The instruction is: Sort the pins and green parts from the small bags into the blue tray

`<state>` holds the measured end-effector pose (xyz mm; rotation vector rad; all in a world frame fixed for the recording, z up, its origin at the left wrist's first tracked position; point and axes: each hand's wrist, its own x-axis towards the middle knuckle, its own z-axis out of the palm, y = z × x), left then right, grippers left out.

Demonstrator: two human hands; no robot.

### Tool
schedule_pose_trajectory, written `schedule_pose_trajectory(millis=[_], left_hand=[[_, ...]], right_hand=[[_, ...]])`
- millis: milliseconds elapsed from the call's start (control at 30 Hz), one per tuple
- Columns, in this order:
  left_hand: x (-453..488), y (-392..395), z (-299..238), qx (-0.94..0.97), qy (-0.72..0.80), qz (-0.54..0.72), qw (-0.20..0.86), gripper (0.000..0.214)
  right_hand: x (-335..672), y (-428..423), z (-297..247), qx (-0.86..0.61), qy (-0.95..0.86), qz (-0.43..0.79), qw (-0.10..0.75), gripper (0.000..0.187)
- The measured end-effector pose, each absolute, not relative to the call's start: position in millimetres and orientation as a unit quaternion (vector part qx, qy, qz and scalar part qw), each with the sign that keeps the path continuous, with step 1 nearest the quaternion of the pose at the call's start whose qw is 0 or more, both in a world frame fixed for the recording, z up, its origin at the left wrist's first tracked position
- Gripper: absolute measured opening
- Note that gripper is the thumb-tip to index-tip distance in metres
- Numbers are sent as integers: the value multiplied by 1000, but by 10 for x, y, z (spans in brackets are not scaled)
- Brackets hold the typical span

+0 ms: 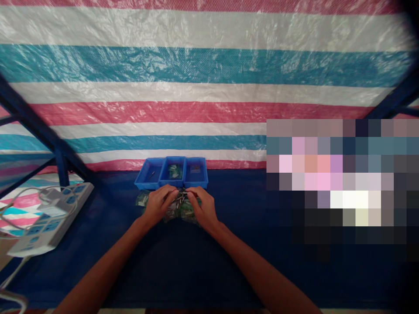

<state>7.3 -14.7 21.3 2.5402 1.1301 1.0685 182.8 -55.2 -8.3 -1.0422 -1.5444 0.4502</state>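
My left hand and my right hand meet over the dark blue table, fingers curled together round a small bundle of thin metal pins. Under and between the hands lie clear plastic bags of small green parts. Just behind the hands stand three blue plastic trays side by side; the middle tray holds green parts, the left one a thin dark piece, the right one something small I cannot make out.
A white power strip with blue sockets and a plugged-in cable lies at the left table edge. A striped tarpaulin hangs behind. Blue frame bars rise at left and right. A blurred patch covers the right side.
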Motion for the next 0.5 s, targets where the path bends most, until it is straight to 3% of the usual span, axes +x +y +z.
schedule_pose_trajectory(millis=[500], left_hand=[[73,-192,260,821,428,359,122,36]], right_hand=[[1808,-546,-88,-426,-667,195,579,15]])
